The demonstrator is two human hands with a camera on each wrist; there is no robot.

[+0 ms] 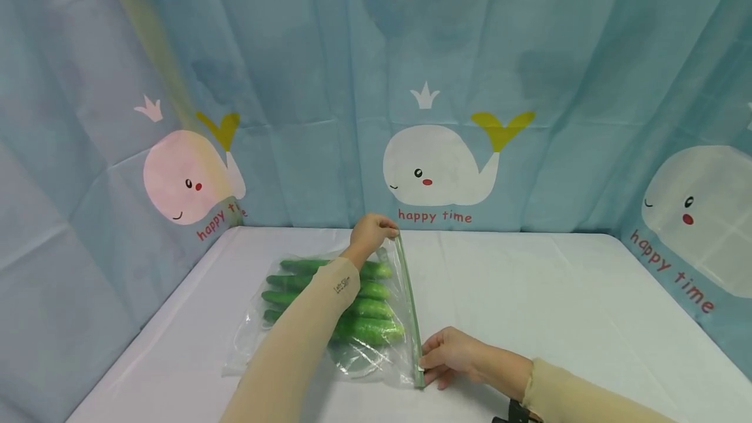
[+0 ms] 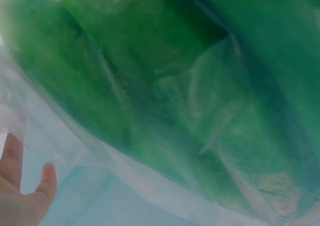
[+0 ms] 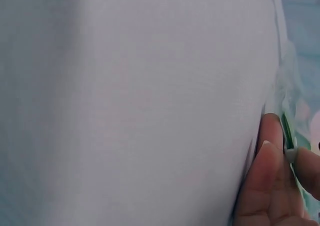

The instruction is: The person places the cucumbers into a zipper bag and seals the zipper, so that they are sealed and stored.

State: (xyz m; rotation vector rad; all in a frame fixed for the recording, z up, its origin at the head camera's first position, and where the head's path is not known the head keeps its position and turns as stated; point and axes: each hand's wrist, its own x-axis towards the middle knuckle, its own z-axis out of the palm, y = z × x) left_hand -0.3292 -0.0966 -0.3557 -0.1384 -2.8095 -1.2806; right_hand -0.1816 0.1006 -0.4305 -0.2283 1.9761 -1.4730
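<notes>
A clear zip bag (image 1: 258,341) lies on the table with several green cucumbers (image 1: 370,330) side by side inside it. Its green zip strip (image 1: 408,292) runs along the right edge. My left hand (image 1: 370,232) pinches the far end of that strip, the arm crossing over the bag. At the near end, my right hand (image 1: 455,354) pinches the strip at a small white slider (image 3: 291,155), between thumb and fingers. In the left wrist view the cucumbers fill most of the picture, and my left fingers (image 2: 46,183) show at the lower left.
The bag and both hands are over a white-covered table (image 1: 529,292). Behind and beside it hangs a blue curtain (image 1: 317,83) printed with whales and red lettering. A dark object (image 1: 518,411) shows at my right wrist.
</notes>
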